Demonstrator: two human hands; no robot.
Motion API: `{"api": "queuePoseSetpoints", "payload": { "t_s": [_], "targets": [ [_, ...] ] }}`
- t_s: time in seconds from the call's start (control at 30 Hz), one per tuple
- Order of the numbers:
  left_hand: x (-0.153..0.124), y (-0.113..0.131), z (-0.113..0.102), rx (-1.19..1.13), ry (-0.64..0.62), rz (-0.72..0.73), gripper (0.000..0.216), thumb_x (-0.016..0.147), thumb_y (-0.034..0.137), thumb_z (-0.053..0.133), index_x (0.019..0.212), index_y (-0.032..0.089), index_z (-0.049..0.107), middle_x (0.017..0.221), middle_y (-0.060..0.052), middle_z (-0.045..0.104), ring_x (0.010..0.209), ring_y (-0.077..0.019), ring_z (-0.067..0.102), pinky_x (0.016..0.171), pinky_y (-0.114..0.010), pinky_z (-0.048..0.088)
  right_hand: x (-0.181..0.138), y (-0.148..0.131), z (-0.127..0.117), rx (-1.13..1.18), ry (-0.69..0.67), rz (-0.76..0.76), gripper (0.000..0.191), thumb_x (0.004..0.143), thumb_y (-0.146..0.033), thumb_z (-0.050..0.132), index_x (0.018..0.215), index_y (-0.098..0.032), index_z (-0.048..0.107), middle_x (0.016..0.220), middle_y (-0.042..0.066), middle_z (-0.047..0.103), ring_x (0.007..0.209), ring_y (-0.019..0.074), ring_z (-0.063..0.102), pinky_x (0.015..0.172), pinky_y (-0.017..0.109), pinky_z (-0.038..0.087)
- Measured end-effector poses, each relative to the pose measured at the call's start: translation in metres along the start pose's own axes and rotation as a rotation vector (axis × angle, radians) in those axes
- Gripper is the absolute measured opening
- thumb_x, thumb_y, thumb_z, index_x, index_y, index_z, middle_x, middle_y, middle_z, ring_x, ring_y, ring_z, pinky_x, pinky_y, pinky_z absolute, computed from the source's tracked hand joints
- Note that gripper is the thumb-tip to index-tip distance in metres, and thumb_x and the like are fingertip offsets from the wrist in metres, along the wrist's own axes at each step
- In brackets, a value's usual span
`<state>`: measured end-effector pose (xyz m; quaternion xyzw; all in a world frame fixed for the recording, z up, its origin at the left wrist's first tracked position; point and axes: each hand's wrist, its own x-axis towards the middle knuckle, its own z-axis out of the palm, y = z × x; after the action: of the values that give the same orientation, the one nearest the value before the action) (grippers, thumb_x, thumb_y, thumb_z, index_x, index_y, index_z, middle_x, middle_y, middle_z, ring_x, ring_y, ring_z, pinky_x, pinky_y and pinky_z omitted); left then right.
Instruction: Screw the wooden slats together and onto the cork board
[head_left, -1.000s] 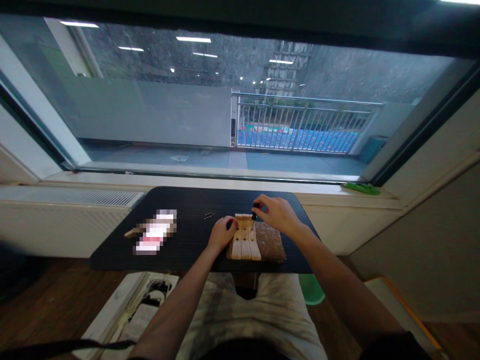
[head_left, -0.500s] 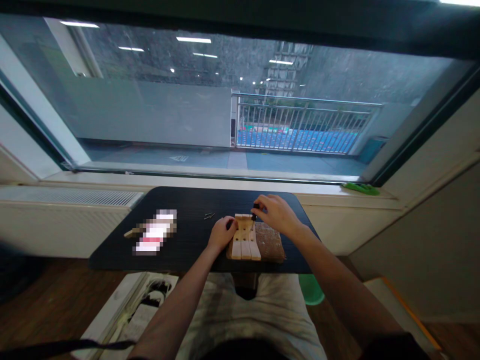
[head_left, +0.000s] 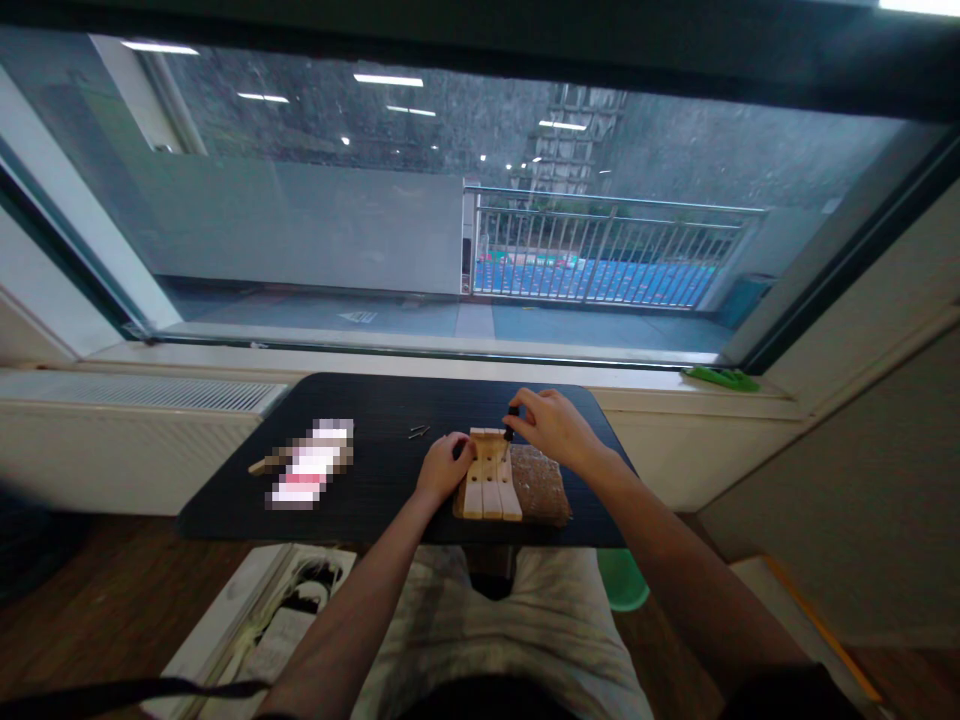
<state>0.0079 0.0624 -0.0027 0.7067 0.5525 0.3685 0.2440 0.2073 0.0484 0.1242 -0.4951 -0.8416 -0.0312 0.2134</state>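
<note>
A pale wooden piece [head_left: 492, 500] with several drilled holes lies on a rough brown block [head_left: 544, 488] near the table's front edge. Curled at its left side, my left hand [head_left: 444, 468] grips the edge with thumb and fingers. My right hand [head_left: 553, 425] is above the right side, pinching the black handle of a small screwdriver [head_left: 511, 424]. The screwdriver stands nearly upright, its shaft pointing down at the upper right hole. Whether a screw sits under the tip is too small to tell.
Several small screws [head_left: 418, 432] lie on the black table [head_left: 375, 500] left of my hands. Farther left are a blurred-out flat item [head_left: 311, 465] and a wooden stick [head_left: 259, 467]. A window sill [head_left: 525, 368] borders the table's far side. A green bin [head_left: 624, 580] stands below.
</note>
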Motion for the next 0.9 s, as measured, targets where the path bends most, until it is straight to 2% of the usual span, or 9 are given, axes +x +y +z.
{"api": "queuePoseSetpoints", "payload": {
  "t_s": [0.17, 0.53, 0.9],
  "targets": [
    [0.0, 0.001, -0.001, 0.009, 0.008, -0.01, 0.021, 0.088, 0.032, 0.049, 0.091, 0.021, 0.067, 0.095, -0.006, 0.071, 0.092, -0.0205, 0.064, 0.084, -0.032, 0.048, 0.0, -0.004, -0.004, 0.033, -0.061, 0.046, 0.016, 0.088, -0.032, 0.061, 0.098, -0.02, 0.063, 0.061, -0.002, 0.061, 0.058, 0.0137, 0.054, 0.056, 0.025, 0.03],
    [0.0, -0.001, 0.0, 0.02, -0.007, -0.009, 0.023, 0.089, 0.033, 0.047, 0.091, 0.021, 0.066, 0.095, -0.006, 0.07, 0.093, -0.0208, 0.063, 0.084, -0.033, 0.048, 0.0, -0.007, -0.009, 0.022, -0.105, 0.053, 0.017, 0.089, -0.035, 0.058, 0.097, -0.02, 0.062, 0.062, -0.002, 0.062, 0.054, 0.0128, 0.052, 0.053, 0.025, 0.026],
    [0.0, -0.001, -0.001, 0.018, -0.007, -0.01, 0.022, 0.089, 0.032, 0.048, 0.091, 0.021, 0.066, 0.096, -0.006, 0.071, 0.092, -0.0204, 0.063, 0.083, -0.032, 0.048, 0.004, -0.008, -0.013, -0.061, -0.155, 0.012, 0.026, 0.091, -0.043, 0.055, 0.102, -0.026, 0.071, 0.072, 0.001, 0.07, 0.066, 0.0161, 0.063, 0.057, 0.025, 0.034]
  ]
}}
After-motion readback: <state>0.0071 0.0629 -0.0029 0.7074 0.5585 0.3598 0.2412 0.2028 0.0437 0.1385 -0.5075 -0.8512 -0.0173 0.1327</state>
